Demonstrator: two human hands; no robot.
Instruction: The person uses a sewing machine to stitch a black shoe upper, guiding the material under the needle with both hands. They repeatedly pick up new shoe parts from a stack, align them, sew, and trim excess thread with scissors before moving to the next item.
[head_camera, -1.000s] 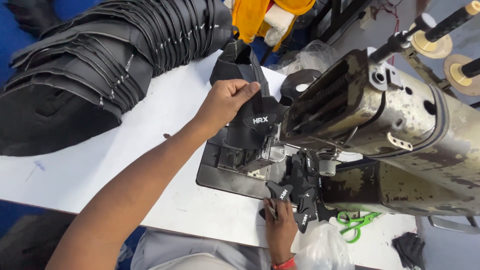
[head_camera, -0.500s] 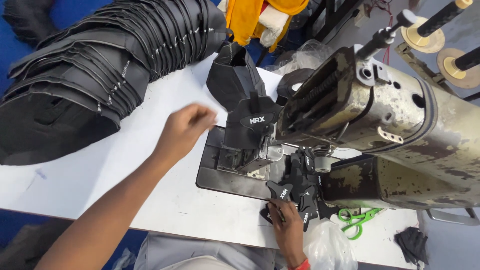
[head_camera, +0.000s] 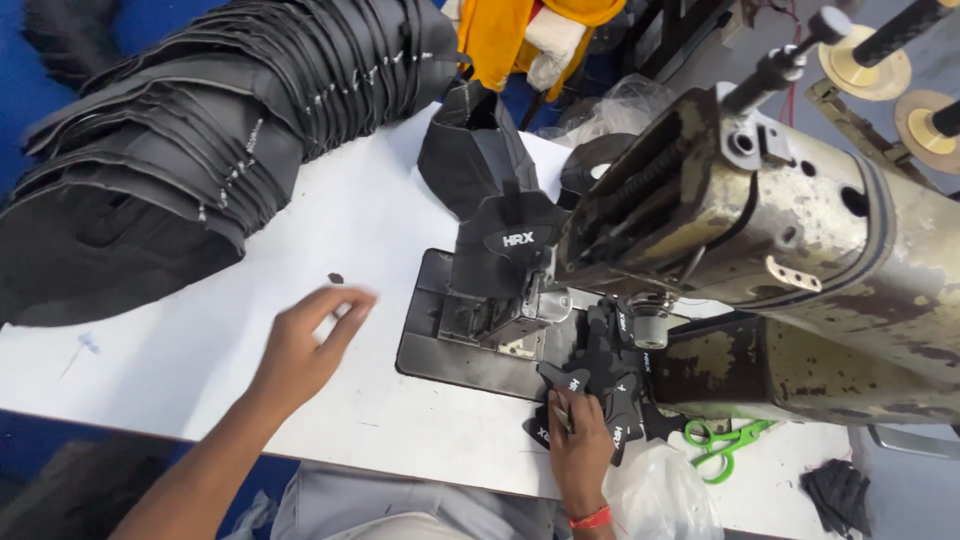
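Right hand (head_camera: 578, 445) grips small black pieces (head_camera: 598, 385); left hand (head_camera: 305, 345) hovers released nearby.

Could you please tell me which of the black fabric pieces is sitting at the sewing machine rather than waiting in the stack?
It is the lone folded black piece standing on the machine's black bed plate, apart from the long overlapped stack at the table's far left.

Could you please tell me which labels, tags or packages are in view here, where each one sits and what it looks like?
Black tab label: on the black fabric piece at the sewing machine, shield-shaped, small white lettering.
Small black label pieces: fanned under the machine arm at the right hand, white print on each.
Clear plastic bag: at the near table edge beside the right wrist, crumpled, contents unclear.
The left hand holds nothing.
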